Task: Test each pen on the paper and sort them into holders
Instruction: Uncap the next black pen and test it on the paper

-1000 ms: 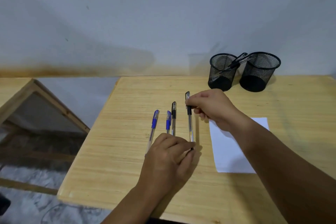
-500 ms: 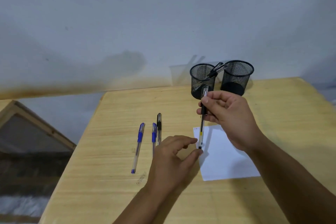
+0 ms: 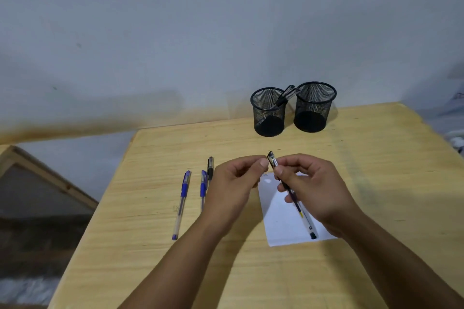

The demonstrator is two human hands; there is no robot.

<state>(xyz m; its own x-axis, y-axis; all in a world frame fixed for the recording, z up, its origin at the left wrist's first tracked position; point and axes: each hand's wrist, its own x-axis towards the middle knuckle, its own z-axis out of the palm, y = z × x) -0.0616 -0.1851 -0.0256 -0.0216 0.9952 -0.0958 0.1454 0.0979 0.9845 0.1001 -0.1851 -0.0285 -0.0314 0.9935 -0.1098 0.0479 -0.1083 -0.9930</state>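
My right hand (image 3: 316, 190) grips the black pen (image 3: 291, 194) mid-barrel, fingers curled round it, over the paper (image 3: 281, 231). Pen's long axis runs diagonal: cap end up and away, toward the holders, back end down toward me, low over the paper's near right part. My left hand (image 3: 233, 188) is raised, thumb and forefinger closing at the cap (image 3: 271, 158); tips look to be touching it, can't tell if the pinch is firm. So cap lies just right of the left fingertips, left hand nearer the cap, right nearer the barrel. Next move, I judge: pull cap off along the axis, then flip the tip down to the paper.

Half a second back the pen stood near upright with its low end at the paper's left edge and the left hand down by the table, fingers spread; now pen is tilted and left hand has come up to the cap.

Three pens wait left of my left hand: blue pen (image 3: 182, 204), second blue (image 3: 203, 188), another black (image 3: 210, 167), roughly parallel. Left holder (image 3: 268, 118) has pens leaning in it; right holder (image 3: 313, 110) looks empty. Table (image 3: 376, 158) under all.
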